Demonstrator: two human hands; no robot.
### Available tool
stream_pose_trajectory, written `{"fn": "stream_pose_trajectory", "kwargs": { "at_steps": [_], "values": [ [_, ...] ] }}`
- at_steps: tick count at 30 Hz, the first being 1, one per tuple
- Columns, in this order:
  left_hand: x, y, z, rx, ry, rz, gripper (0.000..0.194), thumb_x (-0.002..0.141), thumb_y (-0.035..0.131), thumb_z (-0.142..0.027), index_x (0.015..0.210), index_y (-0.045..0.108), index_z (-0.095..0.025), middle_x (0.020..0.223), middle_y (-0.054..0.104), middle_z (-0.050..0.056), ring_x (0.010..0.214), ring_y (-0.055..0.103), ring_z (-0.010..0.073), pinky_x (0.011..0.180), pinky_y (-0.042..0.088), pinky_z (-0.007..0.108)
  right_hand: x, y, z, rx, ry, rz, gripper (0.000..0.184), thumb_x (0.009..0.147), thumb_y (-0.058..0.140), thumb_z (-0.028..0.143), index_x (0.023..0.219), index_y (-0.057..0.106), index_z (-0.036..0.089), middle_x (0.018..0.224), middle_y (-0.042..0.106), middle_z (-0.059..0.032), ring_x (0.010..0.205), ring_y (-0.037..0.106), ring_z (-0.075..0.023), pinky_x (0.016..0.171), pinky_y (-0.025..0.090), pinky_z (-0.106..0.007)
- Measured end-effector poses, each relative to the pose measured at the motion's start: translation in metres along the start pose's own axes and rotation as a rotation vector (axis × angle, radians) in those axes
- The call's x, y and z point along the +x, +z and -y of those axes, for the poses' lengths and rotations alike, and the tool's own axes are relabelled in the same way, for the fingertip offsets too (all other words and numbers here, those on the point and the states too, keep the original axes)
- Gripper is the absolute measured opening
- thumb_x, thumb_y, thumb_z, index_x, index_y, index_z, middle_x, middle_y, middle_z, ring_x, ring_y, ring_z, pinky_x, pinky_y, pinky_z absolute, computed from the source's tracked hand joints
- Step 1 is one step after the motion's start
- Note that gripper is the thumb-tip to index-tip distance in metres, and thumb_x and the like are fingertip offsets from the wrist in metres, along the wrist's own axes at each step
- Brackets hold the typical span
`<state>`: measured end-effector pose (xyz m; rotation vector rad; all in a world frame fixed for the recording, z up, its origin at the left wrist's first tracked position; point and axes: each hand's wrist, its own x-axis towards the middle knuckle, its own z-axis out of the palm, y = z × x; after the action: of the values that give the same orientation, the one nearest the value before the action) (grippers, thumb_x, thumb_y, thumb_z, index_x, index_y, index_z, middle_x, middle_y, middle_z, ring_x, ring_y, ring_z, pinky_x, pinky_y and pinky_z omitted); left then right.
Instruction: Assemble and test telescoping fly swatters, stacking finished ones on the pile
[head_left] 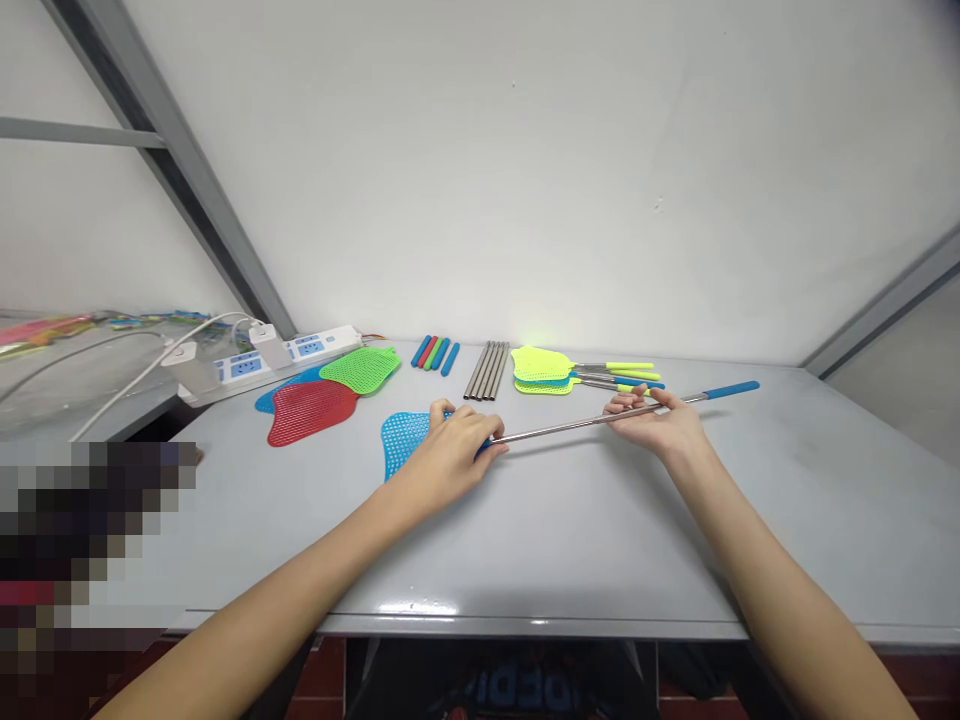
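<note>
A blue fly swatter [403, 440] with a long, extended metal rod [551, 431] and a blue handle [733, 390] lies across both my hands. My left hand [459, 440] is closed at the neck, where the rod meets the perforated head, and covers part of that head. Palm up, my right hand [656, 420] has its fingers curled round the rod just short of the handle. Behind it lies a stack of fly swatters [541, 365], yellow and blue, with their rods short.
Several metal tubes [487, 371] and coloured handle grips [435, 354] lie at the back. Left of them are loose swatter heads, green [361, 370], red [311, 412] and blue. A power strip [307, 347] with plugs and cables stands back left. The wall [562, 200] rises behind the table.
</note>
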<state>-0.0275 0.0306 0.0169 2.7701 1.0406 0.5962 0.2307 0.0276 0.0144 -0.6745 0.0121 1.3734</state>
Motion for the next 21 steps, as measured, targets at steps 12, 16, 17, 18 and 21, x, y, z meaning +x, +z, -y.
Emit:
{"fn": "stream_pose_trajectory", "kwargs": {
  "at_steps": [12, 16, 17, 18, 21],
  "values": [
    [-0.0003, -0.0003, -0.0001, 0.046, -0.004, -0.003, 0.009, 0.082, 0.036, -0.025, 0.08, 0.044, -0.02, 0.076, 0.053, -0.001, 0.074, 0.045, 0.0143, 0.079, 0.02, 0.033, -0.0013, 0.0049, 0.0018, 0.119, 0.055, -0.16, 0.006, 0.069, 0.026, 0.022, 0.068, 0.032, 0.02, 0.048, 0.029, 0.0054, 0.035, 0.034, -0.0097, 0.033, 0.03, -0.024],
    [-0.0005, -0.0016, 0.0001, 0.062, 0.0, 0.006, 0.009, 0.082, 0.036, -0.023, 0.079, 0.043, -0.02, 0.075, 0.052, -0.001, 0.075, 0.044, 0.0147, 0.078, 0.021, 0.033, 0.0001, 0.0033, 0.0031, 0.118, 0.043, -0.189, 0.007, 0.07, 0.025, 0.022, 0.068, 0.031, 0.02, 0.047, 0.029, 0.0058, 0.033, 0.033, -0.0092, 0.033, 0.03, -0.024],
    [-0.0005, -0.0019, 0.0003, 0.065, -0.001, 0.006, 0.009, 0.082, 0.035, -0.023, 0.078, 0.043, -0.02, 0.075, 0.052, -0.001, 0.076, 0.044, 0.0148, 0.079, 0.021, 0.033, 0.0007, 0.0029, 0.0039, 0.103, 0.026, -0.191, 0.008, 0.071, 0.024, 0.022, 0.068, 0.031, 0.02, 0.047, 0.029, 0.0057, 0.033, 0.033, -0.009, 0.033, 0.03, -0.024],
    [-0.0005, -0.002, 0.0005, 0.069, -0.004, 0.004, 0.009, 0.082, 0.035, -0.023, 0.078, 0.042, -0.02, 0.075, 0.051, -0.001, 0.076, 0.044, 0.0149, 0.079, 0.021, 0.033, 0.0012, 0.0026, 0.0047, 0.088, 0.008, -0.192, 0.01, 0.072, 0.022, 0.022, 0.067, 0.031, 0.02, 0.047, 0.03, 0.0057, 0.032, 0.033, -0.0089, 0.033, 0.03, -0.024],
    [-0.0002, -0.0017, 0.0015, 0.074, -0.008, -0.005, 0.009, 0.082, 0.035, -0.023, 0.077, 0.042, -0.019, 0.074, 0.051, -0.001, 0.076, 0.044, 0.0148, 0.08, 0.02, 0.034, 0.0022, 0.0021, 0.0074, 0.072, -0.027, -0.2, 0.012, 0.073, 0.02, 0.022, 0.068, 0.031, 0.02, 0.048, 0.029, 0.0057, 0.031, 0.032, -0.0086, 0.033, 0.03, -0.024]
  ]
}}
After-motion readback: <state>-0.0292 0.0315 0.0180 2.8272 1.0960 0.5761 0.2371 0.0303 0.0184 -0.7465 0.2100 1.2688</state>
